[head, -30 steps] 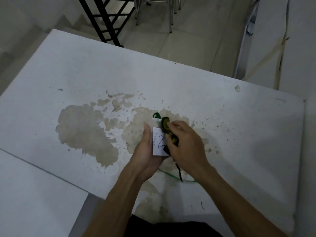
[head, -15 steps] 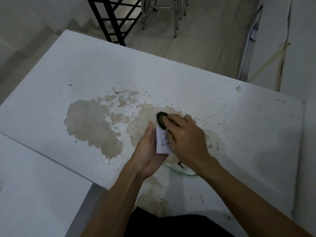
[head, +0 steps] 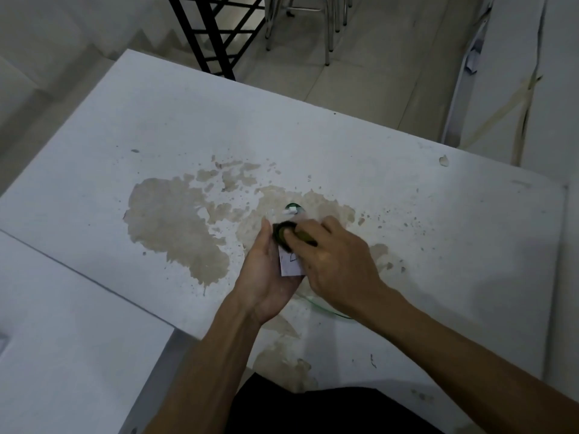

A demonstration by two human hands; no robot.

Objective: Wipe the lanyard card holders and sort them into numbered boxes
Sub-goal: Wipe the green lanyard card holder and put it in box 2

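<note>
Half the card holder (head: 291,264) hides under the right hand (head: 335,261).

The small white paper card (head: 289,263) has a dark hand-drawn mark on it, half covered, too hidden to read.

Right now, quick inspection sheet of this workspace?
Surface: white table, big brownish stain, specks.
Job's things: card holder with handwritten mark, green lanyard trailing on the table; dark wiping pad on it. Numbered boxes: nothing seen.
Clutter: small chip near far edge.
Grippers: left hand cradles holder; right hand presses pad.
Cables: nothing seen.
Surroundings: black railing, metal chair legs.
</note>
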